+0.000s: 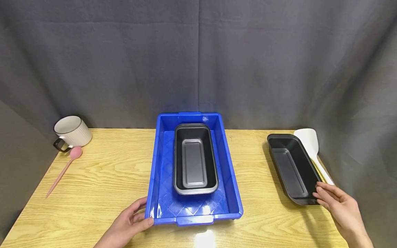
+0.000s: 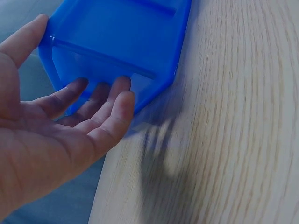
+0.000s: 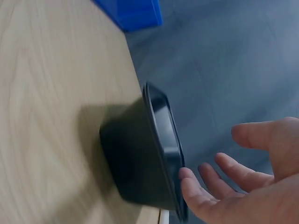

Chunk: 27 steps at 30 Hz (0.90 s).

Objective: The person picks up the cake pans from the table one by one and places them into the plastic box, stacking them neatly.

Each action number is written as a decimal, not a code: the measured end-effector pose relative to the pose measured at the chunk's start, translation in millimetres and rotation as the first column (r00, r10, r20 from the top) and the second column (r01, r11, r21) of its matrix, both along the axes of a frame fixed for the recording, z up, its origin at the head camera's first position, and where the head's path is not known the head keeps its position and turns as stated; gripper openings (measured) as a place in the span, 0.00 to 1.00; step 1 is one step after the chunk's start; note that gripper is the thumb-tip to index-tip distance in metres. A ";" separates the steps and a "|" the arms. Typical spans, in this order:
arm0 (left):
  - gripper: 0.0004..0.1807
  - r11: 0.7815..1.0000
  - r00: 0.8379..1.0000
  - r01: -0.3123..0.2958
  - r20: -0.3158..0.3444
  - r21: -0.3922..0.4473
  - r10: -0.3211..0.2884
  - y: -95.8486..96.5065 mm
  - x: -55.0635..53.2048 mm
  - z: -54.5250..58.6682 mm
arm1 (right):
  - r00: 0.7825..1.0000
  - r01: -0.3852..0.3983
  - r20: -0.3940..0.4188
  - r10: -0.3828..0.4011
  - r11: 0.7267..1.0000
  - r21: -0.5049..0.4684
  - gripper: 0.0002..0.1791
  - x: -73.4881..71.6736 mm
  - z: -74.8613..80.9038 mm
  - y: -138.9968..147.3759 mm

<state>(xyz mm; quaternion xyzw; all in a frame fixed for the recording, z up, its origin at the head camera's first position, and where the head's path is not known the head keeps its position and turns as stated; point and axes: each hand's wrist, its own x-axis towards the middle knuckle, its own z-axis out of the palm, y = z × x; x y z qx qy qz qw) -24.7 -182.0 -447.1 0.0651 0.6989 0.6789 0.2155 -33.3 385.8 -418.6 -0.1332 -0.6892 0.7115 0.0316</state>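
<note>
In the head view a blue plastic tray (image 1: 234, 182) stands in the middle of the table with a dark loaf pan (image 1: 195, 162) in it. My left hand (image 1: 128, 220) is at the tray's near left corner. Its thumb touches the rim, and the loosely bent fingers lie along the outer wall of the tray (image 2: 112, 28). A second loaf pan (image 1: 288, 168) is at the right. Fingertips of my right hand (image 1: 342, 208) are right at its near right corner. In the right wrist view that hand's fingers overlap the rim of the pan (image 3: 135, 158), while the thumb stands apart.
A white spatula (image 1: 310, 144) lies along the outer side of the right pan, partly hidden. At the far left are a white ribbed mug (image 1: 74, 132) with a dark handle and a pink spoon (image 1: 63, 170). A grey curtain (image 1: 198, 62) hangs behind the wooden table (image 1: 111, 165).
</note>
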 end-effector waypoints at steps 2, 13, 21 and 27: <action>0.35 1.000 1.000 -0.002 0.001 0.001 0.002 -0.4 0.2 0.2 | 0.999 0.035 0.034 -0.036 0.999 0.026 0.11 1.2 -1.7 8.4; 0.35 1.000 1.000 0.000 -0.015 0.007 0.000 -0.6 0.6 -1.3 | 0.966 0.166 0.165 -0.199 0.967 0.194 0.09 3.5 -14.2 41.3; 0.36 1.000 1.000 -0.018 0.003 -0.010 0.018 -1.0 1.1 -0.6 | 0.984 0.061 0.161 -0.083 0.988 0.139 0.11 4.1 -27.5 51.0; 0.35 1.000 1.000 -0.015 0.021 0.000 0.015 -0.8 -0.2 -0.5 | 0.988 0.014 0.149 -0.033 0.992 0.125 0.15 7.2 -36.5 52.8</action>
